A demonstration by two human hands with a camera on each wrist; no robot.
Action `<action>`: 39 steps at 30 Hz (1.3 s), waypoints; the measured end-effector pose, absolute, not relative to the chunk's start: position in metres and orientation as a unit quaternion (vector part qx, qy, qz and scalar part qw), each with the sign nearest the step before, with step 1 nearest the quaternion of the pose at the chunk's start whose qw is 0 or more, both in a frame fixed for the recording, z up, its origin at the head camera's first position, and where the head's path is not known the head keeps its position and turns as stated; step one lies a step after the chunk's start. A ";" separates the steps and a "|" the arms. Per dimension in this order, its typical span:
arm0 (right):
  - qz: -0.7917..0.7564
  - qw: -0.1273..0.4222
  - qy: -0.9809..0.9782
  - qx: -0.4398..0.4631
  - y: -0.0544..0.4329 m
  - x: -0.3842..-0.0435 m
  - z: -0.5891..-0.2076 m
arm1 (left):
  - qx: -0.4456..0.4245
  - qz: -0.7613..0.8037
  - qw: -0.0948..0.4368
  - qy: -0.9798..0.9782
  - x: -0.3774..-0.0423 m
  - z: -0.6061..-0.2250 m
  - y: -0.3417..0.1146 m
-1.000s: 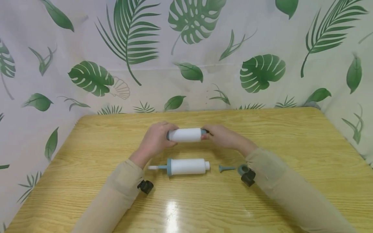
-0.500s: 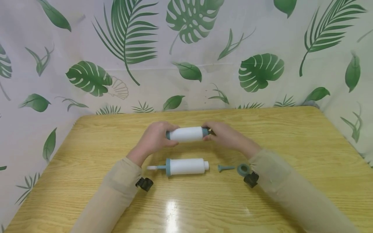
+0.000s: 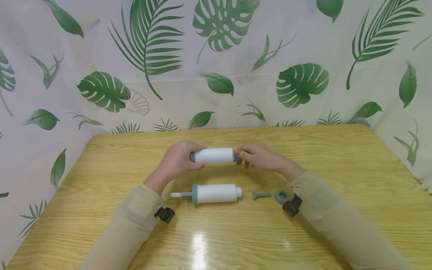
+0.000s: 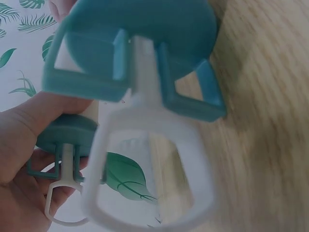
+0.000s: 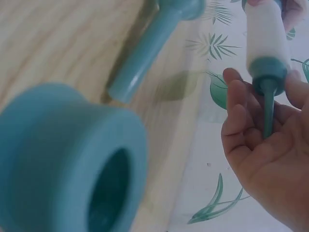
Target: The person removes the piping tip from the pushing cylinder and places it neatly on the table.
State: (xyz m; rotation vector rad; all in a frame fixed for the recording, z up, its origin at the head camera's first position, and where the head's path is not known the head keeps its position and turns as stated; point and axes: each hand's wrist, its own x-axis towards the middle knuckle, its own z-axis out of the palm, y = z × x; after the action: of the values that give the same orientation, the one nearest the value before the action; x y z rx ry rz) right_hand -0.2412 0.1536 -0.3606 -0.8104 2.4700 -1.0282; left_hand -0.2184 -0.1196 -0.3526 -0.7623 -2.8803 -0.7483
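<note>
An icing syringe (image 3: pixel 216 156) with a white barrel is held level above the table by both hands. My left hand (image 3: pixel 177 159) grips its left end, around the teal flange (image 4: pixel 67 133) and its finger loops; the white plunger ring hangs below in the left wrist view. At the other end, my right hand (image 3: pixel 263 157) pinches the teal collar (image 5: pixel 267 70) between thumb and fingers. A thin teal nozzle (image 5: pixel 269 113) extends from that collar over the palm. A second syringe (image 3: pixel 217 193) lies on the table nearer the body, its plunger toward the left.
To the right of the second syringe lie a loose teal nozzle (image 3: pixel 262 195) and a teal ring collar (image 3: pixel 281 197), close to the right wrist's black camera (image 3: pixel 292 206). Another black camera (image 3: pixel 164 214) sits on the left wrist. A leaf-print cloth (image 3: pixel 216 63) stands behind the wooden table (image 3: pixel 216 240).
My right hand has turned at the collar, its fingers shifting their hold. The held syringe has moved slightly left and, after tilting up at the right, is level again.
</note>
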 end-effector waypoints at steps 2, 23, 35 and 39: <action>-0.377 0.181 0.863 -0.284 0.154 -0.241 -0.361 | -0.254 -0.241 0.037 -0.936 -0.219 -0.354 -0.120; -0.397 0.231 0.850 -0.257 0.156 -0.245 -0.367 | -0.269 -0.240 0.037 -0.932 -0.218 -0.354 -0.120; -0.409 0.199 0.849 -0.270 0.157 -0.244 -0.369 | -0.268 -0.244 0.023 -0.932 -0.218 -0.356 -0.120; -0.395 0.180 0.857 -0.279 0.158 -0.244 -0.370 | -0.263 -0.244 0.019 -0.933 -0.216 -0.358 -0.120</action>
State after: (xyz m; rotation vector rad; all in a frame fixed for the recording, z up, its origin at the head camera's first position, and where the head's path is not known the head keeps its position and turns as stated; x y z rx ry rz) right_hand -0.2437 0.1577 -0.3699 -0.7885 2.4212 -1.1154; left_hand -0.2164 -0.1199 -0.3577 -0.8172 -2.8958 -0.7587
